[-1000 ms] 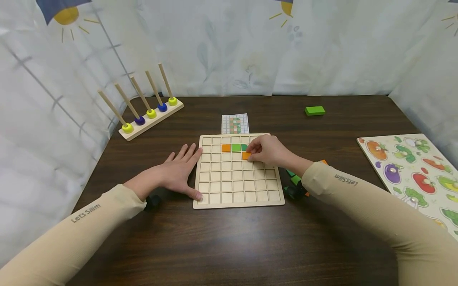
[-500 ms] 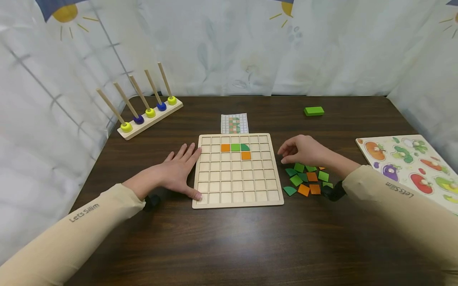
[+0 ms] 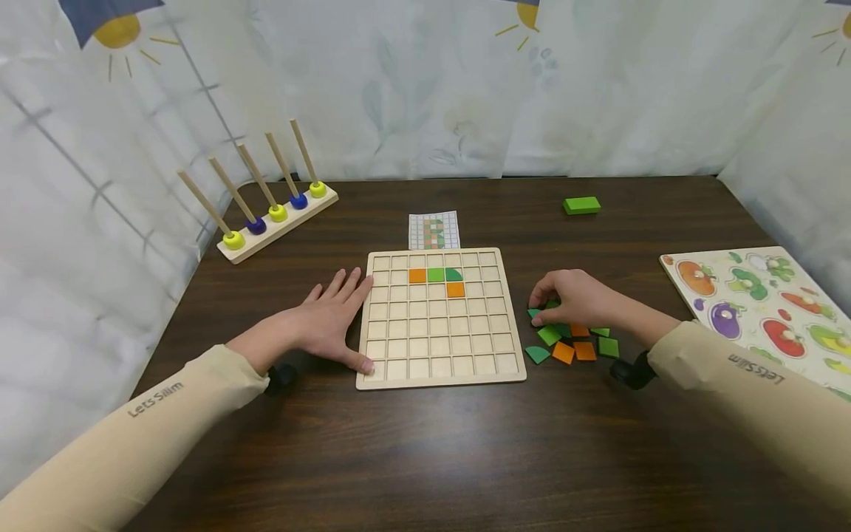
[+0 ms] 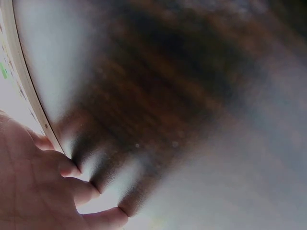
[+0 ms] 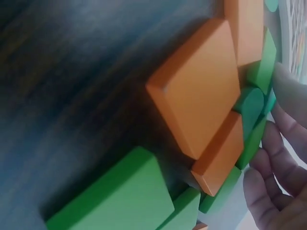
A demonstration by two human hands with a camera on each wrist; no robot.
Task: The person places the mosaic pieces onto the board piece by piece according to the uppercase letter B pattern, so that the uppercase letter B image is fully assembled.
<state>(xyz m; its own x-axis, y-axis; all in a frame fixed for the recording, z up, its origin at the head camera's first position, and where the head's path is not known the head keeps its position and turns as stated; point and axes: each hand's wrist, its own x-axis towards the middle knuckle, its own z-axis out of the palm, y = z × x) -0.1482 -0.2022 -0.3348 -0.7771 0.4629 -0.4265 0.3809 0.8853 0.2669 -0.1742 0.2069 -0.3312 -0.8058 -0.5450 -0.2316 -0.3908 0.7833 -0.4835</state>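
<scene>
My left hand (image 3: pixel 326 321) lies spread beside the wooden grid board (image 3: pixel 442 368), its thumb on the near left corner and its fingertips along the left edge. In the left wrist view the left fingers (image 4: pixel 81 191) touch the table. On the board sit two orange square tiles (image 3: pixel 417 275), a light green square tile (image 3: pixel 435 275) and a dark green quarter-circle tile (image 3: pixel 453 274). My right hand (image 3: pixel 575 297) is down at the tile pile (image 3: pixel 585 351), thumb and fingertips pinching a dark green quarter-circle tile (image 5: pixel 270 102). The hand covers part of the pile.
A pattern card (image 3: pixel 433 230) lies behind the board. At the back left stands a peg stand (image 3: pixel 279 225) with yellow and blue rings. A green block (image 3: pixel 581 206) lies at the back right, and a vegetable puzzle board (image 3: pixel 751 295) at the right.
My right hand has let go of an orange tile on the board, moved right off the board and come down on the pile. The left hand stays in place.
</scene>
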